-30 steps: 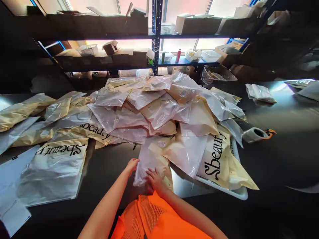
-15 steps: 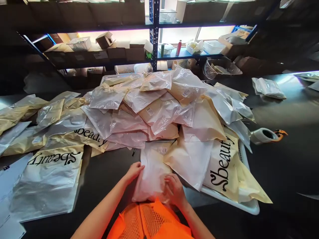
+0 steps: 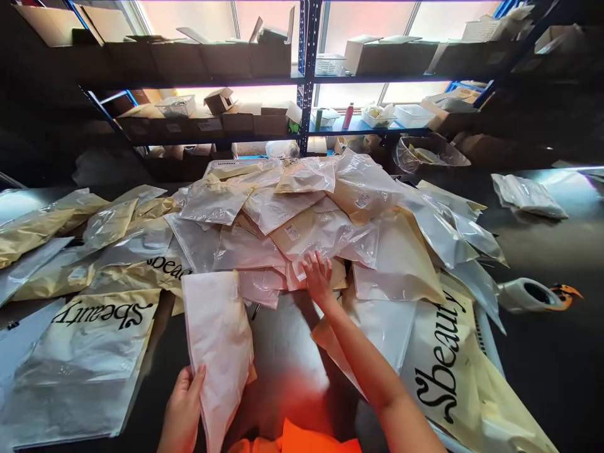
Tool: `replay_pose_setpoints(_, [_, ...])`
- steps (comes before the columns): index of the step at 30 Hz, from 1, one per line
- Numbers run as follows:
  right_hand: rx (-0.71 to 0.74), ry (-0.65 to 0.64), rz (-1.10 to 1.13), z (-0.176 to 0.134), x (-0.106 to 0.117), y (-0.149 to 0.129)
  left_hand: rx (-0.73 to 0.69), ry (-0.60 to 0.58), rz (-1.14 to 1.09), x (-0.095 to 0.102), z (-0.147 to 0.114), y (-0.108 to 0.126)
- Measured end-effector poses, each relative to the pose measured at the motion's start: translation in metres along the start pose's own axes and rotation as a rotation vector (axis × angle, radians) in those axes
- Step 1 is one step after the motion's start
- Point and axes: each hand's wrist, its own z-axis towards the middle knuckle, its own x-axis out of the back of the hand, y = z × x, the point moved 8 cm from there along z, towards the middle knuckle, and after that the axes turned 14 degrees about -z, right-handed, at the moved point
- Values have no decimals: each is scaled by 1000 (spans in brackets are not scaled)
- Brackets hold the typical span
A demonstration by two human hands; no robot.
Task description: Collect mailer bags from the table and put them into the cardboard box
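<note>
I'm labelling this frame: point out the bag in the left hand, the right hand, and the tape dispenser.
held bag [image 3: 217, 321], head view, middle of its face
right hand [image 3: 317, 277], head view, back of hand
tape dispenser [image 3: 538, 294], head view, roll

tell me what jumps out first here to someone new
A big heap of clear plastic bags fills the middle of the dark table. In front, the left hand holds one pale bag upright, while the right hand reaches into the heap. Large cream "Sbeauty" bags lie at either side.

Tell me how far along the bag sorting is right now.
Several printed bags already lie flat on the left. The left hand holds one frosted bag; the right hand touches the pile. That big heap remains, so most looks left.
</note>
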Motion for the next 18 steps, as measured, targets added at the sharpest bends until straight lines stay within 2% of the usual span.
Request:
replay_pose_setpoints(2, [-2, -237, 33, 17, -17, -1, 75, 57, -66, 8, 1, -10])
replay_pose_setpoints(4, [-24, -356, 60, 26, -18, -15, 118, 115, -143, 13, -3, -13])
replay_pose_setpoints(6, [-1, -360, 114, 29, -8, -53, 131, 140, -205, 13, -6, -12])
replay_pose_setpoints(8, [96, -346, 227, 24, 3, -107, 117, 145, -225, 10, -7, -8])
replay_pose_setpoints(10, [245, -315, 354, 8, 15, -158, 93, 145, -241, 9, -4, -4])
replay_pose_setpoints(12, [322, -226, 461, -21, 28, -181, 78, 145, -263, 12, -1, 0])
replay_pose_setpoints(13, [321, -167, 498, -39, 33, -180, 76, 146, -271, 16, 1, 0])
replay_pose_setpoints(15, [230, -47, 519, -80, 39, -157, 81, 164, -275, 28, 2, 0])
replay_pose_setpoints(18, [129, -31, 464, -146, 35, -116, 62, 194, -262, 50, 3, -5])
